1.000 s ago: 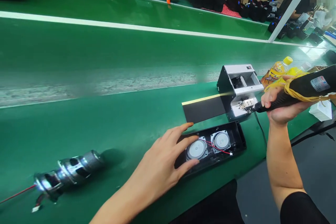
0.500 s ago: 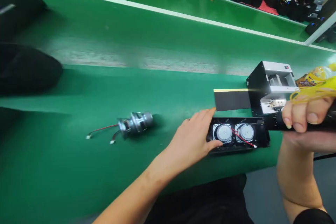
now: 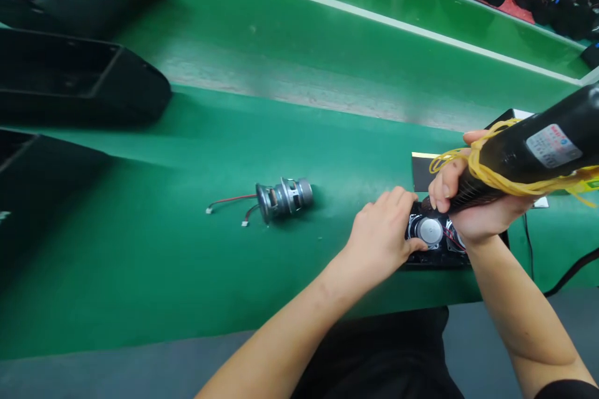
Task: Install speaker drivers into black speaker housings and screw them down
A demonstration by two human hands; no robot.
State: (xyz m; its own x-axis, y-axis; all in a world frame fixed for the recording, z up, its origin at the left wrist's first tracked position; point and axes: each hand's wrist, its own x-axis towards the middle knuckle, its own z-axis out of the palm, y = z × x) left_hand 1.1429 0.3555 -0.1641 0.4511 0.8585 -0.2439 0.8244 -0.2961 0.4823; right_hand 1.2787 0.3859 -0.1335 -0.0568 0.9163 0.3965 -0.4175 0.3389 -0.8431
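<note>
Electric screwdriver point(image 3: 510, 149): carried over from the screw feeder point(image 3: 521, 114); its front end is now held at the far left part of the housing; the bit itself cannot be made out.
Right hand point(image 3: 482, 212): closed firmly around the screwdriver's grip.
Left hand point(image 3: 381, 230): laid on the housing's left end, thumb and fingers apart; whether it is clamped cannot be told.
Speaker housing point(image 3: 440, 260): set near the table's front edge, beneath both hands; work appears to be shifted here from the feeder.
Loose speakers point(image 3: 283, 197): left lying apart, untouched.
</note>
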